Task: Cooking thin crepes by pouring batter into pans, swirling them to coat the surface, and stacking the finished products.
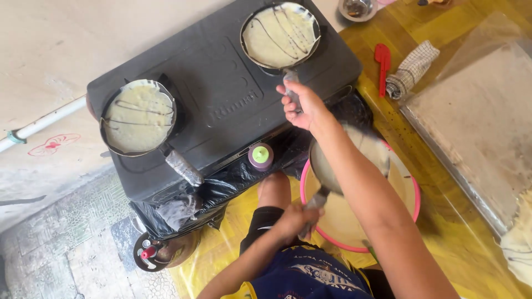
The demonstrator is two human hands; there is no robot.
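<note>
On the black stove (221, 105), the right hand (299, 105) closes its grip around the far pan (281, 36) handle; the left hand (296, 218) clasps a third pan (332, 166) over the pink basin (413, 188), yellow-covered surface (443, 243) beneath

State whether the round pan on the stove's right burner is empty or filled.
Filled: the round pan holds pale batter striped with dark drizzle; the right hand grips its handle.
</note>
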